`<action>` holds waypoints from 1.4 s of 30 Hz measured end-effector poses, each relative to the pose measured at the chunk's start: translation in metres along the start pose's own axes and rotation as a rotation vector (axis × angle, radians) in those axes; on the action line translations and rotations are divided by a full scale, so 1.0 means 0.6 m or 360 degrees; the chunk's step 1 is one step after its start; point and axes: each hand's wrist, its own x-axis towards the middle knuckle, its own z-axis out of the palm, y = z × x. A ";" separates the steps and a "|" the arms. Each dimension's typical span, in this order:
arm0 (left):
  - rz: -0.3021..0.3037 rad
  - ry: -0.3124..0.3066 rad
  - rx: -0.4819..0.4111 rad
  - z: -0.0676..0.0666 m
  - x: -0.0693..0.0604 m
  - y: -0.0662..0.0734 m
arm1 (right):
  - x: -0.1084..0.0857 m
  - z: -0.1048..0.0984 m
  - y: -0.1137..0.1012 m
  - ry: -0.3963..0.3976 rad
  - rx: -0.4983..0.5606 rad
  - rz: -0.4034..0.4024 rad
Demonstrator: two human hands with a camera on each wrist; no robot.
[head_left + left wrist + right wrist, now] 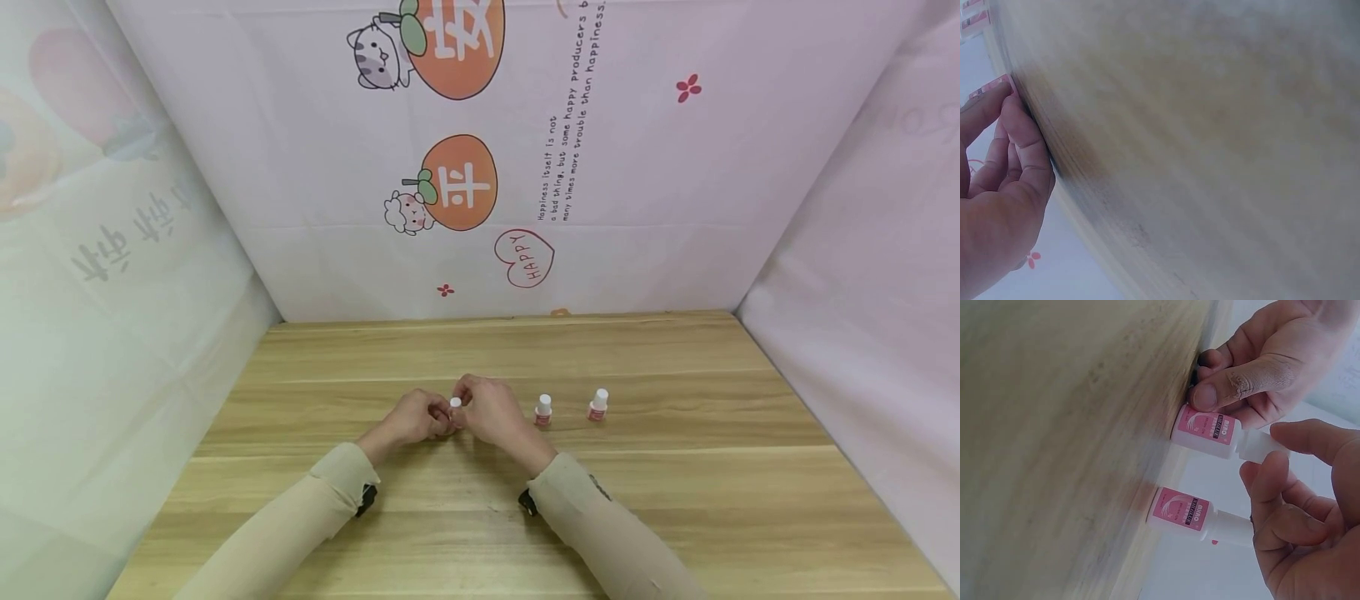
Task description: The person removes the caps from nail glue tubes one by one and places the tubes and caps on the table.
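A small white glue bottle (1207, 432) with a pink label and a white cap stands on the table between both hands. In the right wrist view, the left hand (417, 416) pinches its body low down, the thumb against the label. The right hand (491, 412) has its thumb and index finger at the cap (1260, 446), one on each side. A second, matching bottle (1180, 511) stands beside it, its cap end partly behind the right hand's fingers. The left wrist view shows the left fingers (1021, 125) on the label's edge, the cap out of sight.
Two matching glue bottles stand upright to the right of the hands, one nearer (543, 411) and one farther (597, 405). The wooden table (675, 517) is bounded by a printed white cloth (637, 250) at the back and cloth at both sides.
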 end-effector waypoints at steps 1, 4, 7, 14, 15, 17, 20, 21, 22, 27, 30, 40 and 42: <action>0.0008 0.0001 0.0013 0.000 0.000 0.000 | 0.000 0.000 -0.001 0.0001 -0.0006 -0.0005; 0.0016 0.0004 0.0037 -0.001 0.001 -0.001 | 0.000 -0.001 -0.002 0.0008 -0.0011 -0.0017; 0.0015 0.0002 0.0035 -0.001 0.001 -0.002 | 0.001 0.001 -0.001 0.0007 -0.0002 -0.0011; 0.0007 0.0006 0.0043 -0.001 0.002 -0.002 | 0.002 0.000 0.000 -0.0003 0.0011 0.0028; 0.0012 0.0009 0.0047 -0.001 0.002 -0.002 | 0.002 0.000 -0.001 -0.0003 0.0007 0.0025; 0.0020 0.0019 0.0058 -0.001 0.001 -0.002 | 0.002 -0.001 -0.002 -0.0003 -0.0006 0.0020; 0.0027 0.0023 0.0056 -0.001 0.001 -0.002 | 0.002 -0.002 -0.003 0.0003 -0.0030 0.0007; 0.0030 0.0023 0.0056 -0.001 0.001 -0.002 | 0.002 -0.002 -0.003 0.0006 -0.0037 0.0009; 0.0033 0.0024 0.0060 -0.001 0.001 -0.002 | 0.002 -0.002 -0.004 0.0006 -0.0038 0.0013; 0.0052 0.0012 0.0036 0.000 0.001 -0.003 | 0.002 0.000 -0.002 0.0001 -0.0014 0.0044; 0.0053 0.0013 0.0024 0.001 0.002 -0.004 | 0.001 0.001 -0.002 0.0016 -0.0019 0.0024; 0.0038 0.0026 0.0048 0.000 0.003 -0.005 | 0.003 0.004 -0.001 0.0037 -0.0054 -0.0004; 0.0041 0.0019 0.0030 0.000 0.002 -0.004 | 0.004 0.004 0.000 0.0032 -0.0040 0.0006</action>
